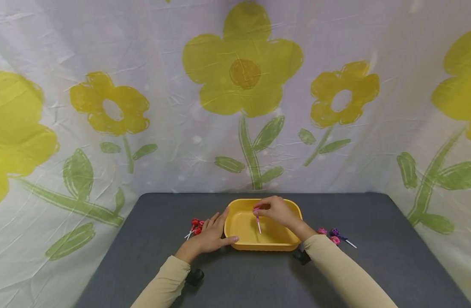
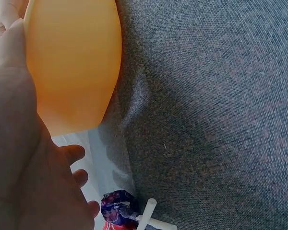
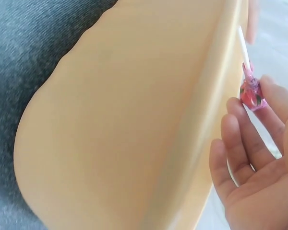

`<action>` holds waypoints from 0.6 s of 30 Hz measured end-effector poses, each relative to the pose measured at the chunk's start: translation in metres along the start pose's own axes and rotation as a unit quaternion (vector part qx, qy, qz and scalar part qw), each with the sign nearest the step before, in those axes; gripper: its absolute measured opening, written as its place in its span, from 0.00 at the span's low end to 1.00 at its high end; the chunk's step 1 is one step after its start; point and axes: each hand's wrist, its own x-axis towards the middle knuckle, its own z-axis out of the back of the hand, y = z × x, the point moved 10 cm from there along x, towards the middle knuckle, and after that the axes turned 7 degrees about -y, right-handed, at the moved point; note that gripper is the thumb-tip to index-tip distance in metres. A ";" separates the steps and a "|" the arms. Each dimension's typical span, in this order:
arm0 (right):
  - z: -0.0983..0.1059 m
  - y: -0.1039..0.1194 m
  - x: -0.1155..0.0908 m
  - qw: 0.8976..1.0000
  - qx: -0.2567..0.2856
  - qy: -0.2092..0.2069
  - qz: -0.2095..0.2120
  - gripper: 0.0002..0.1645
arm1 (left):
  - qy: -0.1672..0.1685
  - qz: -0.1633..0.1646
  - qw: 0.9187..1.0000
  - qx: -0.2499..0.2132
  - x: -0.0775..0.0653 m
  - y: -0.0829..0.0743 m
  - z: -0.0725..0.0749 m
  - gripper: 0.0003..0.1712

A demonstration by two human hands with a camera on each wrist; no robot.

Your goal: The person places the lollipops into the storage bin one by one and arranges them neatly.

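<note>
A yellow plastic basin (image 1: 245, 247) stands on the dark table. My left hand (image 1: 210, 235) rests against its left rim, fingers spread, the thumb over the near left corner. Above the basin's inside, my right hand (image 1: 277, 212) pinches a pink-wrapped lollipop (image 3: 252, 93) by its candy end between thumb and fingertips. In the head view its white stick points down toward the basin floor. The right wrist view shows the other fingers loosely bent beside the basin's rim (image 3: 201, 100).
Left of the basin lie several red lollipops (image 1: 195, 222); the left wrist view also shows a dark purple-wrapped lollipop (image 2: 119, 207) there. To the right are pink lollipops (image 1: 335, 240) and a purple lollipop (image 1: 334, 232). A flowered curtain (image 1: 174, 162) hangs behind the table.
</note>
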 end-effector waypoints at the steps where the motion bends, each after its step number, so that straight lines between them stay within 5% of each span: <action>1: -0.001 0.001 0.000 1.000 -0.001 -0.001 0.000 0.16 | 0.001 -0.001 1.000 0.001 0.000 0.000 -0.001 0.67; 18: -0.015 -0.002 0.009 0.999 0.022 -0.025 -0.003 0.17 | -0.003 -0.010 1.000 -0.004 -0.001 -0.004 0.001 0.66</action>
